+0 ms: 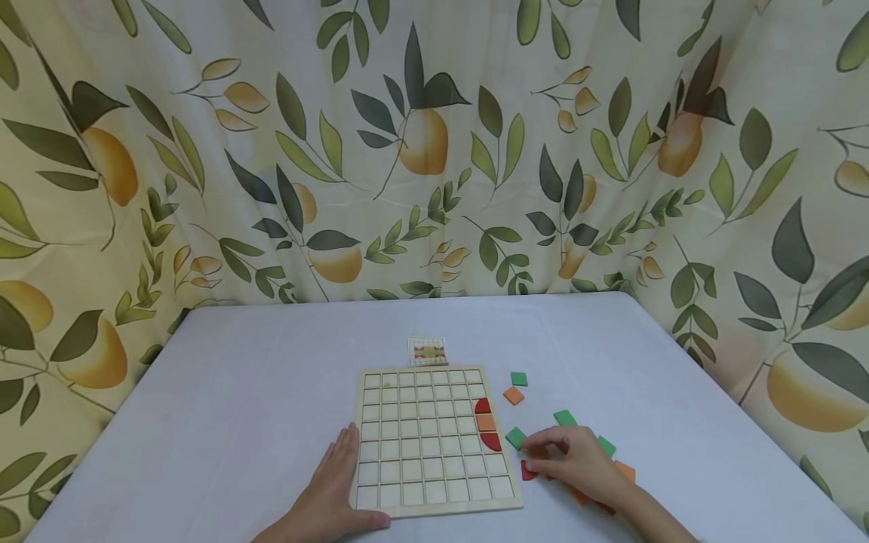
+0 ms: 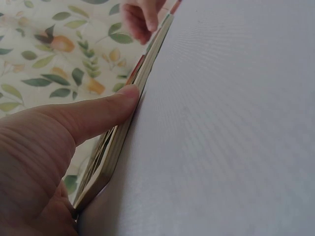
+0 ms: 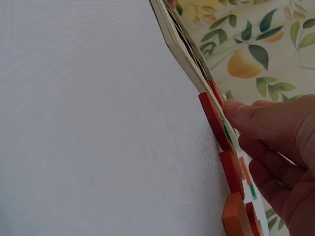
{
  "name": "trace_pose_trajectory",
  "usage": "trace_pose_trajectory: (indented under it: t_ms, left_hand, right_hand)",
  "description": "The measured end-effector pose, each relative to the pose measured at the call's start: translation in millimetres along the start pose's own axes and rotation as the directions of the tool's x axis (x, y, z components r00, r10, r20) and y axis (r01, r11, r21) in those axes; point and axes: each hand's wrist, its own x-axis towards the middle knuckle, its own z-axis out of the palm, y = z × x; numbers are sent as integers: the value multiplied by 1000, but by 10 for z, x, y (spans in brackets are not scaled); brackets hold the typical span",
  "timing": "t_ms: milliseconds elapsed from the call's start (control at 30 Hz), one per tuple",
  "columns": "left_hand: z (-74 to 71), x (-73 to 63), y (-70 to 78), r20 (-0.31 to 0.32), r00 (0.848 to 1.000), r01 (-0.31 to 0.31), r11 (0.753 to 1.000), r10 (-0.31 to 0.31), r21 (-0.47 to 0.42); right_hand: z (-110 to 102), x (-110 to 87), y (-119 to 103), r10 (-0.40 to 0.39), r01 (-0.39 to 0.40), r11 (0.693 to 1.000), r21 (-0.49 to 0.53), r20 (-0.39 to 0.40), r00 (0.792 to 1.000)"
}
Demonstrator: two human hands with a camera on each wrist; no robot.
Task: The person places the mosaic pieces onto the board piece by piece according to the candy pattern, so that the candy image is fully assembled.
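A square wooden grid board point(image 1: 434, 510) lies on the table. Three pieces sit along its right edge: an orange square point(image 1: 486, 422) between two red quarter-rounds, the upper red piece point(image 1: 482, 406) and the lower red piece point(image 1: 491, 442). My left hand point(image 1: 326, 483) rests against the board's left side with fingers straight, its thumb point(image 2: 110, 105) touching the near edge. Over the loose pieces right of the board hovers my right hand point(image 1: 577, 464), thumb and forefinger apart. Just under them are a loose red piece point(image 1: 527, 471) and a green square point(image 1: 516, 438). Nothing shows between the fingertips.
Behind the board stands a small pattern card point(image 1: 428, 352). Another green square point(image 1: 519, 378) and an orange square point(image 1: 514, 395) lie right of the board. More green, red and orange pieces lie around and partly beneath the right hand. A leaf-and-fruit curtain point(image 1: 434, 188) hangs beyond the white-covered table.
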Motion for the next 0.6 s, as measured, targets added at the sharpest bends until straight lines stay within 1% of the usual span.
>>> trace_pose_trajectory:
  t_ms: [100,167,300,400,500,600]
  left_hand:
    - [1,1,-3,-1,1000,-1,1000,1,-1]
    - [0,-1,-8,-2,1000,-1,1000,1,4]
    - [1,-6,-14,-4,1000,-6,1000,6,9]
    - [2,-10,-17,-5,1000,-12,1000,12,15]
    - [2,-13,-18,-7,1000,-16,1000,16,16]
    - [5,-15,-24,-7,1000,-20,1000,20,10]
  right_hand:
    - [-19,-26,-10,-55,57,997,-51,35,998]
    - [-20,-33,-10,-97,100,993,-63,61,993]
    - [-13,-36,-13,-120,127,990,-55,107,987]
    - [-9,-40,-22,-152,160,986,-55,129,980]
    - [-10,-48,-33,-192,201,978,-55,136,972]
    - [-13,-49,-29,-211,221,974,-56,137,968]
